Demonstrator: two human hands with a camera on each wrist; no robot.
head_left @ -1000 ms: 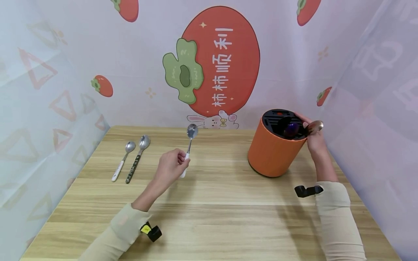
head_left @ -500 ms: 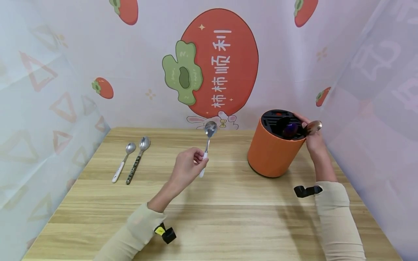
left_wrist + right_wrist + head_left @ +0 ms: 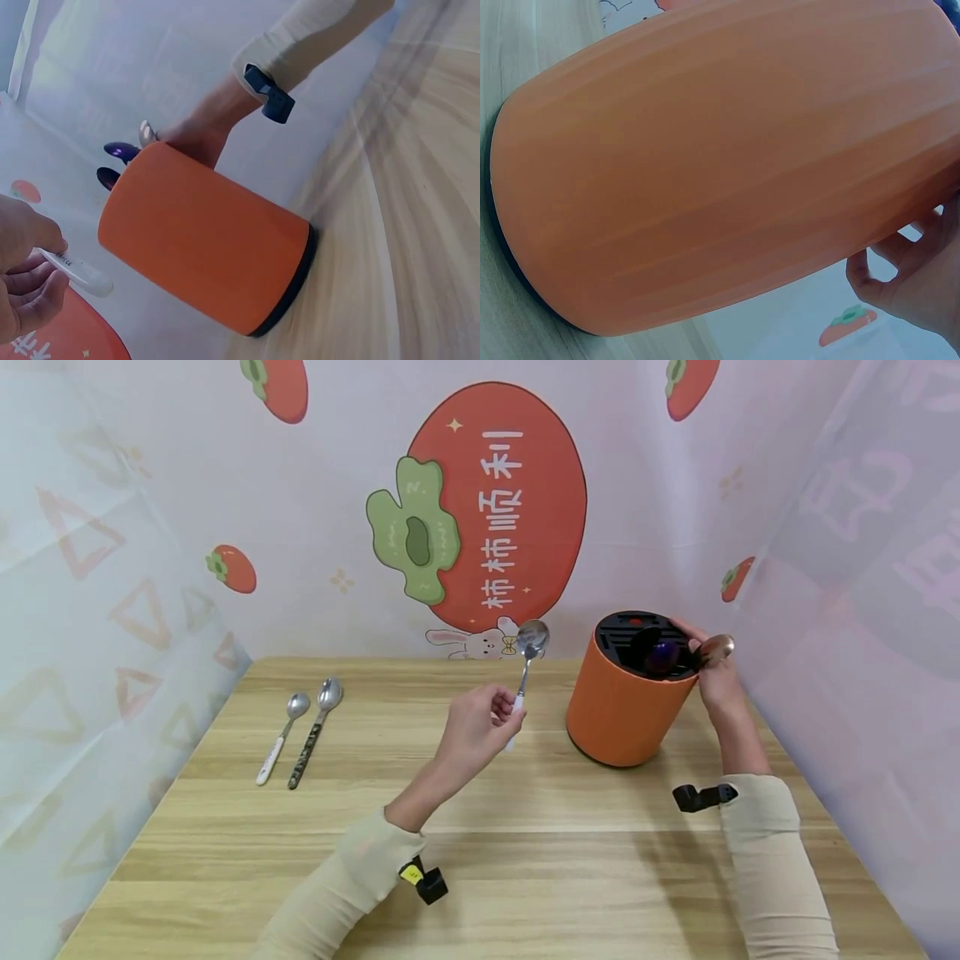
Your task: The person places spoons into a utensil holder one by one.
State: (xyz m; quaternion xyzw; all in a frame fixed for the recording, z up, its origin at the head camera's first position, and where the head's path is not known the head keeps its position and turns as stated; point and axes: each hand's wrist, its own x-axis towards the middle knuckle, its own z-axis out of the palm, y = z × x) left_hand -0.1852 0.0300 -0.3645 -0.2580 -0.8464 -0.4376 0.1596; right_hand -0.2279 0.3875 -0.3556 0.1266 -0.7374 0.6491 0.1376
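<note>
My left hand (image 3: 480, 718) pinches the white handle of a spoon (image 3: 533, 639), its metal bowl pointing up, above the table and left of the orange utensil holder (image 3: 626, 718). In the left wrist view the end of the spoon's handle (image 3: 91, 279) pokes out from the fingers. At the holder's upper right side, my right hand (image 3: 720, 689) grips it, with fingers bent against its wall in the right wrist view. A copper-coloured spoon (image 3: 717, 648) sticks out of the holder's black slotted top close to that hand. Beside it shows a dark purple spoon (image 3: 663, 656).
On the left of the wooden table (image 3: 480, 893) lie a small spoon with a white handle (image 3: 272, 760) and a longer spoon with a black patterned handle (image 3: 305, 752). A printed cloth wall (image 3: 300, 485) stands behind the table and along both sides.
My left hand has carried the white-handled spoon rightward, closer to the orange holder. My right hand stays at the holder, and the two spoons on the table lie as before.
</note>
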